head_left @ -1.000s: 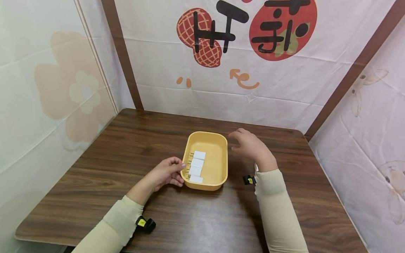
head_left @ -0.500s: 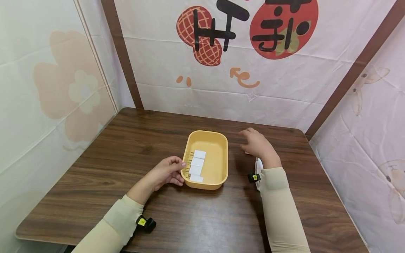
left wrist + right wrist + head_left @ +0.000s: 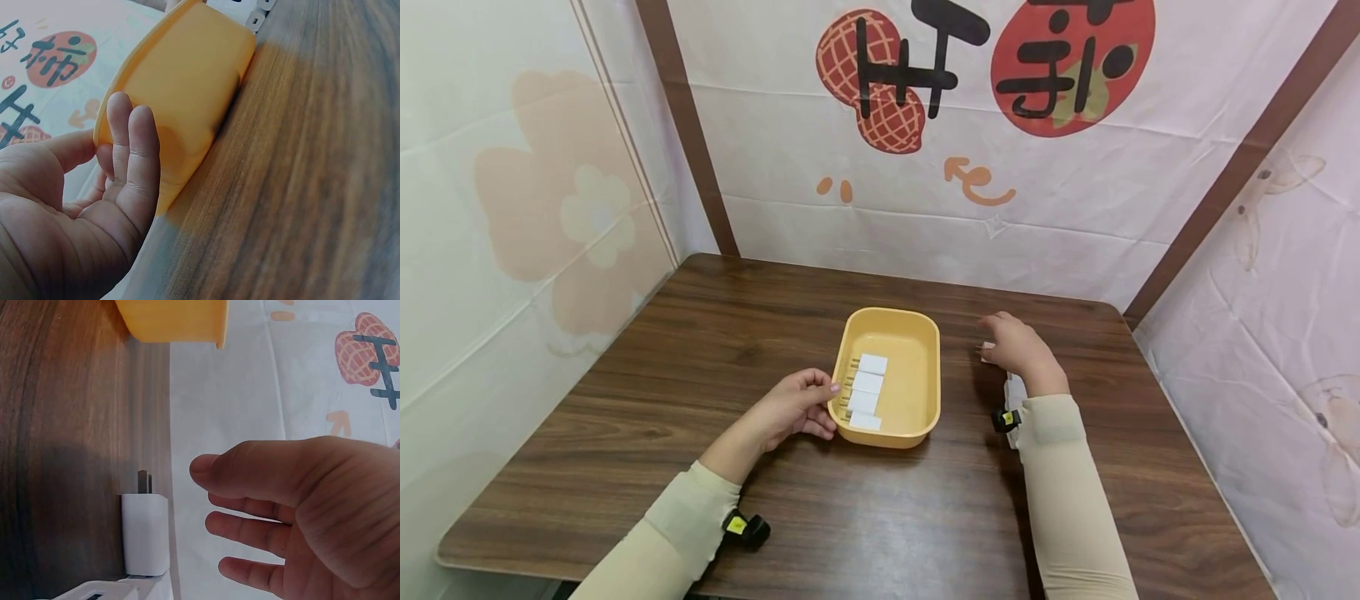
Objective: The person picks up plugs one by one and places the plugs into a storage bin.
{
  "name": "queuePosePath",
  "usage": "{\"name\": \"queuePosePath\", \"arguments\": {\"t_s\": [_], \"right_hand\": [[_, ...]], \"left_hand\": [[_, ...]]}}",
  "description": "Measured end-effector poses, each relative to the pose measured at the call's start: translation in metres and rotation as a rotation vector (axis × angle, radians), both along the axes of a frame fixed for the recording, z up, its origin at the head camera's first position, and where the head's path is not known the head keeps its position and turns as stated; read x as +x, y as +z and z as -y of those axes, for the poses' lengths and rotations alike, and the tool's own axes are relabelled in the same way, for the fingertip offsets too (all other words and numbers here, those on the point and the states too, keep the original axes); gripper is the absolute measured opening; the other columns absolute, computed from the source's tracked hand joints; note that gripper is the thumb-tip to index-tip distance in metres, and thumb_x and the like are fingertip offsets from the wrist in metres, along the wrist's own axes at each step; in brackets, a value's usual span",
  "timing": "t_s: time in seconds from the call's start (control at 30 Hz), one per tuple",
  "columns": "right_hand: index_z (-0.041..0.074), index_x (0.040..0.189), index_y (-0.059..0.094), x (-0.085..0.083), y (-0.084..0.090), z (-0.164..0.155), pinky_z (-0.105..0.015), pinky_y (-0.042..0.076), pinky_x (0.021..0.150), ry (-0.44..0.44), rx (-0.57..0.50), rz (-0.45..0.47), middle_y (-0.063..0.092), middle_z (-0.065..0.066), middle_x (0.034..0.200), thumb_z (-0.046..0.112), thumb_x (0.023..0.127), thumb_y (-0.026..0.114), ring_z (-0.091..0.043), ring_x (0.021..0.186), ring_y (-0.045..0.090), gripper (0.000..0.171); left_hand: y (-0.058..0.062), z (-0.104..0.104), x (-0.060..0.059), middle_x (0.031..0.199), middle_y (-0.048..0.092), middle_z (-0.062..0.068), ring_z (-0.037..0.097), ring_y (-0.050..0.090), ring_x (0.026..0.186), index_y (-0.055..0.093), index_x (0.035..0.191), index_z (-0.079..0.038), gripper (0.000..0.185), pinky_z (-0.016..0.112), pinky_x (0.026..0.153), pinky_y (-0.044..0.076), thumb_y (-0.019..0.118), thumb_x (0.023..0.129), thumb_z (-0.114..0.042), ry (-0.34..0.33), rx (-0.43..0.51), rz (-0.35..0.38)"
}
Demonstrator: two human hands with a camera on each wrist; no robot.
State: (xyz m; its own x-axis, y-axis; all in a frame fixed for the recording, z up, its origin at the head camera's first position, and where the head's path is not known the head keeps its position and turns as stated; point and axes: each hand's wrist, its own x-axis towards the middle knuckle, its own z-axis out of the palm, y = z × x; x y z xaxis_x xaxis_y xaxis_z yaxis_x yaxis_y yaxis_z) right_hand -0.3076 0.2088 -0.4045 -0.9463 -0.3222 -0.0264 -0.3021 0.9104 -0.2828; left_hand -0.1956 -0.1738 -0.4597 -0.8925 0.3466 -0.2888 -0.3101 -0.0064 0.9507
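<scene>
A yellow tray (image 3: pixel 917 333) stands mid-table, with several white plug adapters (image 3: pixel 867 392) lined up along its left side. My left hand (image 3: pixel 797 406) holds the tray's left rim. In the left wrist view, the thumb of my left hand (image 3: pixel 125 156) sits at the edge and the fingers lie against the tray's outer wall (image 3: pixel 187 75). My right hand (image 3: pixel 1011 343) hovers right of the tray. In the right wrist view, my right hand (image 3: pixel 244 487) has its fingers spread and relaxed just above a white adapter (image 3: pixel 145 534) lying on the wood, not touching it.
More white adapters (image 3: pixel 1015 390) lie on the table beside my right wrist. The brown wooden table (image 3: pixel 737 317) is enclosed by fabric-covered walls on the left, back and right. Bare wood stretches left of the tray and along the near edge.
My right hand has moved right, away from the tray's far right corner, and lowered toward the adapter on the table. My left hand and the tray have stayed put.
</scene>
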Motion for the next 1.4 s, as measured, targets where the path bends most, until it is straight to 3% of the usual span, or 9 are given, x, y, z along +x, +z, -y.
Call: {"name": "queuePosePath", "arguments": {"t_s": [0.3,0.8,1.03,1.4], "right_hand": [[0.0,0.145,0.053,-0.002,-0.006,-0.004,-0.059,0.045,0.109,-0.005,0.002,0.004,0.048,-0.022,0.151,0.009,0.095,0.067,-0.042,0.135,0.051,0.053],[0.001,0.144,0.054,-0.009,-0.022,-0.01,-0.057,0.049,0.105,-0.017,0.03,0.048,0.05,-0.023,0.149,0.006,0.097,0.063,-0.042,0.131,0.054,0.049],[0.002,0.142,0.057,-0.013,-0.031,-0.012,-0.06,0.044,0.109,-0.023,0.051,0.041,0.054,-0.023,0.144,0.005,0.099,0.057,-0.043,0.13,0.055,0.043],[0.003,0.14,0.059,-0.014,-0.034,-0.012,-0.06,0.045,0.108,-0.03,0.049,0.033,0.056,-0.022,0.143,0.005,0.098,0.061,-0.042,0.13,0.055,0.042]], "left_hand": [[-0.001,0.0,0.0,0.081,0.066,0.012,0.02,0.07,0.067,0.047,0.117,0.0,0.03,0.039,0.067,0.064,0.06,0.105,-0.024,-0.001,0.005,-0.001],[0.0,0.0,0.0,0.081,0.067,0.012,0.019,0.07,0.067,0.047,0.115,-0.002,0.027,0.039,0.067,0.064,0.059,0.106,-0.024,0.005,-0.002,0.006],[0.001,0.0,0.001,0.082,0.066,0.012,0.019,0.07,0.067,0.047,0.115,-0.002,0.028,0.039,0.067,0.064,0.06,0.105,-0.025,0.001,0.002,0.002],[0.0,0.0,-0.001,0.083,0.066,0.011,0.02,0.07,0.067,0.048,0.114,-0.002,0.028,0.039,0.068,0.064,0.061,0.105,-0.025,-0.004,0.005,0.002]]}}
